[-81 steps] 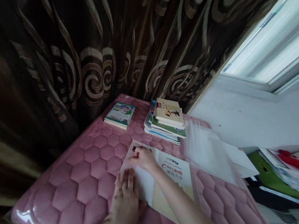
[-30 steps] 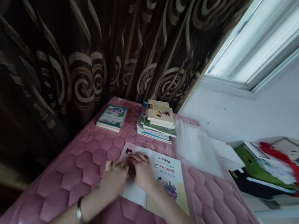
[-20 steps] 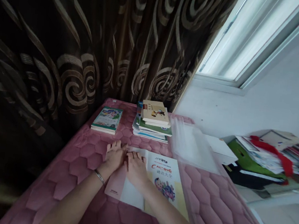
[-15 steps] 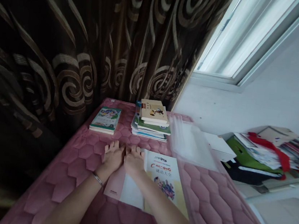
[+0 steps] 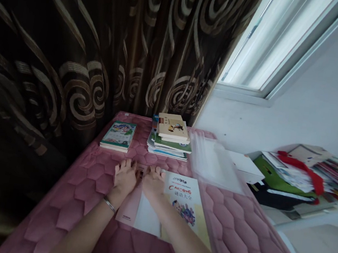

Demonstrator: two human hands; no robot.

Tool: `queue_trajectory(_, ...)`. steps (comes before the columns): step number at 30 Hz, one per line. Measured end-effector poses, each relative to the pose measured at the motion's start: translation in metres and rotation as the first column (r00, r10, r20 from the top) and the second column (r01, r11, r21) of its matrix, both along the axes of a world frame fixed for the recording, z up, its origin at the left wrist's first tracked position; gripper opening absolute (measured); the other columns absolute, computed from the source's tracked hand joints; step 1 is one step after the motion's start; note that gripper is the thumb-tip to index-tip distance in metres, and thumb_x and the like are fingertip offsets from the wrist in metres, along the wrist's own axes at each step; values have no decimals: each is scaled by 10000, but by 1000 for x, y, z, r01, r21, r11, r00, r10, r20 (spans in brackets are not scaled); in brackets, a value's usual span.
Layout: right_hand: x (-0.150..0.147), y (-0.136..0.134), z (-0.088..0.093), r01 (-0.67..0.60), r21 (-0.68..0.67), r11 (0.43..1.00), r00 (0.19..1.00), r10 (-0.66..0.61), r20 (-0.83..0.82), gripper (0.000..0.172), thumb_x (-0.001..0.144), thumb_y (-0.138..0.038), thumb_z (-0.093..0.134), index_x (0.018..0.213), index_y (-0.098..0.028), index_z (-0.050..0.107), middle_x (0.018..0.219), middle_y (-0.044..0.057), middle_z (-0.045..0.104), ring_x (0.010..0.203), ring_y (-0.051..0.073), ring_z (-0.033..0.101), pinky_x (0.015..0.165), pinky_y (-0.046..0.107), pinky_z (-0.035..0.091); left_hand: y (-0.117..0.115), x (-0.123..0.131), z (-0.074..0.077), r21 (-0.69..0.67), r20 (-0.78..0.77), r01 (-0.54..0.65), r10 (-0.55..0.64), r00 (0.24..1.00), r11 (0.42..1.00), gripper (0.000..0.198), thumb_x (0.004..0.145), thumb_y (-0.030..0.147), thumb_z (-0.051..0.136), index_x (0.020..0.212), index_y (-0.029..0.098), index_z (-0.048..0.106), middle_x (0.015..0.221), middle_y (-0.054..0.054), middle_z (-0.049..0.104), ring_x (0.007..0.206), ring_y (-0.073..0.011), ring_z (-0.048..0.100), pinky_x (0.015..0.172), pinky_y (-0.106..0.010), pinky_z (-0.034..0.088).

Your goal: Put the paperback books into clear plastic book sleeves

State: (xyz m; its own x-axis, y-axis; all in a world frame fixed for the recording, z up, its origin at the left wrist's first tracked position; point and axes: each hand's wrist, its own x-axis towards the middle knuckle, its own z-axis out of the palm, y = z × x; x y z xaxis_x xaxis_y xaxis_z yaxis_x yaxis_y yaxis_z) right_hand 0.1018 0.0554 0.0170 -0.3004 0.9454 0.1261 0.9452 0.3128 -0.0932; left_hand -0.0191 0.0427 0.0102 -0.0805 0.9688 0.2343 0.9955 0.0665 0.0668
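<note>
A book (image 5: 189, 207) with a white-and-yellow cartoon cover lies on a pink quilted surface (image 5: 231, 222). To its left, a white panel and a pink flap (image 5: 128, 209) lie spread out flat. My left hand (image 5: 126, 176), a silver bangle on its wrist, has its fingers bent over the far left edge of the pink flap. Close beside it, my right hand (image 5: 153, 181) presses curled fingers on the far part of the flap and white panel. The thumbs are near each other; the fingertips are partly hidden.
Farther back stand a small pile of books (image 5: 118, 134) and a taller stack (image 5: 170, 143). Clear plastic sheets (image 5: 215, 161) lie right of the stack, near a white box (image 5: 245, 166). Papers and a red cloth (image 5: 302, 169) crowd the right side. A dark curtain (image 5: 104, 53) hangs behind.
My right hand has moved slightly right, away from my left, widening the gap between them and showing more of the pink flap. The book lies nearly where it was.
</note>
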Motion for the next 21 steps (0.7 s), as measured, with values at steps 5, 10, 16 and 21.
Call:
queue_trajectory(5,-6,4,1,-69,-46,997,998,69,2,423,878,-97,355,1213,-208,590,1160,160,592,1074,286,490,839,408,350,0,-2,0,21,-14,51,-51,999,998,415,929,253,367,1304,296,540,1124,-128,546,1040,-283,471,851,-434,343)
queue_trajectory(10,-1,2,-2,-14,-19,1000,1000,14,-14,441,890,-99,340,1272,-162,550,1159,172,599,1069,290,513,860,412,348,-3,-2,3,-4,38,0,1,999,1000,392,929,368,384,1264,312,579,1123,-131,537,1063,-300,466,855,-446,345)
queue_trajectory(16,11,-1,-10,-1,6,1000,1000,1,-21,396,884,-124,381,1224,-108,584,1212,199,578,1109,294,504,898,424,355,-2,1,8,2,45,-56,56,997,998,421,907,427,421,1268,275,575,1146,-138,536,1097,-311,455,880,-465,351)
queue_trajectory(21,10,0,-11,-3,-33,999,1000,3,-29,420,872,-77,371,1241,-101,571,1239,212,569,1136,301,504,905,439,360,-24,13,14,-44,-2,-154,154,988,987,434,895,357,439,1214,95,575,1188,-210,532,1063,-326,524,822,-431,435)
